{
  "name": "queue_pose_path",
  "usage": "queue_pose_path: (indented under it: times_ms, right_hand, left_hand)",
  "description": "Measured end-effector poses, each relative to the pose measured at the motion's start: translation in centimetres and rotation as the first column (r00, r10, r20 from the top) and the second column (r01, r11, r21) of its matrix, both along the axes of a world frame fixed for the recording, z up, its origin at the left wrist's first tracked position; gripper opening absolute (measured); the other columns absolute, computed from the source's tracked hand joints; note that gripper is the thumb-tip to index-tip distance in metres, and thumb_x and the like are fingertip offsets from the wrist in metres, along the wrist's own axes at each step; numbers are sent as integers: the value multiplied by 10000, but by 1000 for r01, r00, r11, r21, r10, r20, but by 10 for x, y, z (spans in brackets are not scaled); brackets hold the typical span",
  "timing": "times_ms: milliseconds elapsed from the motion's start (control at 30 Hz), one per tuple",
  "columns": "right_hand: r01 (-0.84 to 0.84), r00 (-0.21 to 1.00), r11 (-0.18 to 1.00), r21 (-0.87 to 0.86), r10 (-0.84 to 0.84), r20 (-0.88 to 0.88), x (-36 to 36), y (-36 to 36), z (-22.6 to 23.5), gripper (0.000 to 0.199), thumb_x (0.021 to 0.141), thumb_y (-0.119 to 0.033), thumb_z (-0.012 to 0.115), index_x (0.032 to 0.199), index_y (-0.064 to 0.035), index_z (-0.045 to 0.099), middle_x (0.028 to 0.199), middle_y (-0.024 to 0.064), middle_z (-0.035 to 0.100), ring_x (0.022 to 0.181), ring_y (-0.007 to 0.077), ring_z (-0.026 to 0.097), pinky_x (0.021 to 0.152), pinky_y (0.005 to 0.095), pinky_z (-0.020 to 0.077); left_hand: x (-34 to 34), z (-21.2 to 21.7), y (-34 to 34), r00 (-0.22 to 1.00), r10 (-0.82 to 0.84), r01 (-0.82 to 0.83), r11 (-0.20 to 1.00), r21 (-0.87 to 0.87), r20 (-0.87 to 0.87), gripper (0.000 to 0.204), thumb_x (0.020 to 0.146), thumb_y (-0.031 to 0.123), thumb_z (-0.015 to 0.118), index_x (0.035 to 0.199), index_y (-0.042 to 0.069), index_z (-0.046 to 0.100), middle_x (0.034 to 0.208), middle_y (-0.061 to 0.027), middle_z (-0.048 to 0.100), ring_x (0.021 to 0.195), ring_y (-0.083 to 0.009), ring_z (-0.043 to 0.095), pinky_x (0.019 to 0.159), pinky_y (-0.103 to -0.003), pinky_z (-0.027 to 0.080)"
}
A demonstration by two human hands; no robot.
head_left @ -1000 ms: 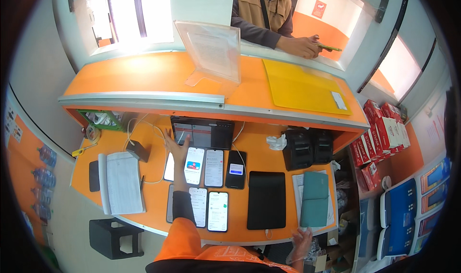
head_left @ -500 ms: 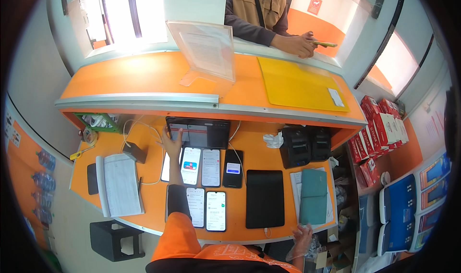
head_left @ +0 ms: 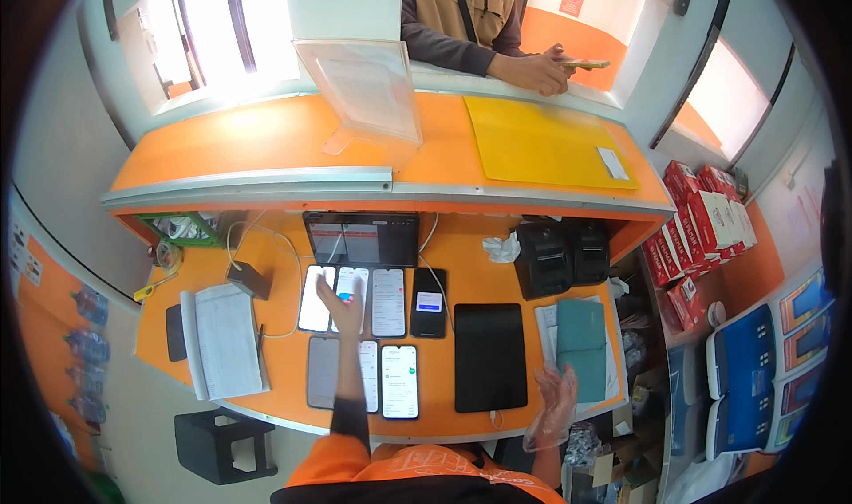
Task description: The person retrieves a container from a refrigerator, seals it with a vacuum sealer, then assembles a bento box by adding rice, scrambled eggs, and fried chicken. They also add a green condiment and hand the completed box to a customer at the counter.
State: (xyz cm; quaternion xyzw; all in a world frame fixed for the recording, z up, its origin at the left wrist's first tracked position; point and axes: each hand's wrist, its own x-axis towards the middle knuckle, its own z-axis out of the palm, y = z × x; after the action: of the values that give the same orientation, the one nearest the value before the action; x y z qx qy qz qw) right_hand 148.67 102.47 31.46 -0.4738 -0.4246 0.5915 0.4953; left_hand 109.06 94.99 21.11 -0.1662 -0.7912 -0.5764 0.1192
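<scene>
My left hand [head_left: 341,307] hovers over the upper row of phones, its fingers stretched out and nothing in it. Beneath it are a lit white-screened phone [head_left: 316,302] and a phone with a blue and red picture [head_left: 356,284], partly hidden by the hand. A grey-screened phone [head_left: 388,302] lies beside these. Above the row stands a tablet [head_left: 377,240] with its screen on. My right hand [head_left: 556,396], with clear plastic around the wrist, is raised with fingers apart at the lower edge of a teal folder [head_left: 581,340]; whether they touch, I cannot tell.
More phones [head_left: 399,381] and a black tablet [head_left: 490,358] lie on the orange desk. An open notebook [head_left: 226,340] is at left, black devices [head_left: 543,260] at back right. Beyond the counter, a person [head_left: 497,51] holds a phone. A black stool [head_left: 222,446] stands below left.
My left hand has come down from the tablet's screen to the upper phones. My right hand has risen from the desk's front edge toward the folder. The view has shifted slightly.
</scene>
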Motion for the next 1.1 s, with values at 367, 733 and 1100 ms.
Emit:
queue_pose_path:
  times_ms: [367,733,1100]
  right_hand:
    - [54,994,996,-69,-47,102,23,-14,-16,567,955,-406,463,1309,31,390,1058,185,579,944,244,610,880,342,475]
    - [75,993,996,-46,-70,99,28,-17,-16,607,938,-480,475,1306,-2,415,1042,142,606,869,210,602,848,325,448]
    - [153,966,987,-51,-160,-202,22,-3,-12,497,984,-328,400,1358,-4,350,1244,201,525,1200,293,492,1019,365,382]
  left_hand:
    - [-136,27,20,955,-290,295,951,98,-61,785,747,245,785,1342,-57,369,1292,-192,495,1213,-272,468,1032,-357,341]
    - [-144,13,25,920,-387,389,877,282,-64,862,737,294,787,1377,-27,308,1347,-225,434,1258,-331,422,1115,-422,182]
    - [143,70,-30,641,-756,565,582,584,134,161,947,178,467,956,30,532,959,-74,561,904,-183,520,899,-306,399]
